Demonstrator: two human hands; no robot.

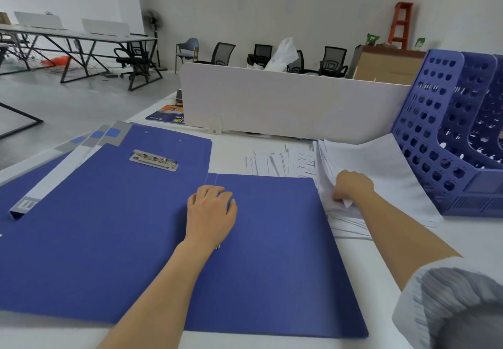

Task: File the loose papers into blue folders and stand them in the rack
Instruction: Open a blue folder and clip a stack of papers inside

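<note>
Loose papers (381, 169) lie in a thick, slightly fanned bundle on the right side of the white desk (231, 147), between an open blue folder (109, 226) and the blue rack (457, 136). The right hand (351, 188) grips the bundle's near left edge, with fingers curled in and the sheets bent up where they are pinched. The far end of the bundle rises against the foot of the rack. More printed sheets (272, 162) are spread flat on the desk just beyond the folder's far edge. The open blue folder lies flat in front of the person and covers most of the near desk. A metal clip (153, 160) is fixed on its left half. The left hand (211, 212) rests palm down on the folder near its middle fold, with the fingers relaxed and together and nothing held in them. Further blue folders (174, 147) lie stacked beneath and behind its left part, their grey-and-white labelled spines showing at the left. The perforated rack stands upright at the right edge of the desk, and what its compartments hold cannot be made out. A white divider panel (285, 101) runs across the back of the desk. A striped sleeve (449, 302) shows at the lower right.
</note>
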